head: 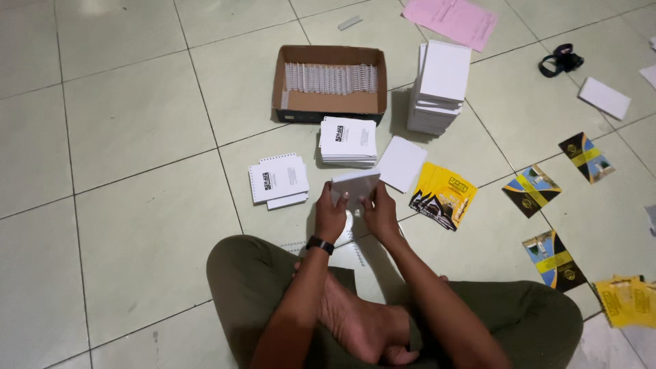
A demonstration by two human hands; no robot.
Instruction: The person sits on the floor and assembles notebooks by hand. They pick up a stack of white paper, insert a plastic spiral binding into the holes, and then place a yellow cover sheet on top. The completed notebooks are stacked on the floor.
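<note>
**A thin block of white sheets, held from both sides**

The small stack of white sheets (355, 186) is in the air just above the floor (137, 171), between both hands. The left hand (330, 217) closes its grip on the left edge, the right hand (380, 213) on the right edge. I judge it light but loose: the sheets can slide or fan out, so a hold on two opposite edges with even pressure suits it. Behind it lie a printed pile (348, 141) and a cardboard box (330, 83) of wire spirals; a tall white stack (441, 85) stands to the right, and yellow covers (443, 195) lie near the right hand.
</note>
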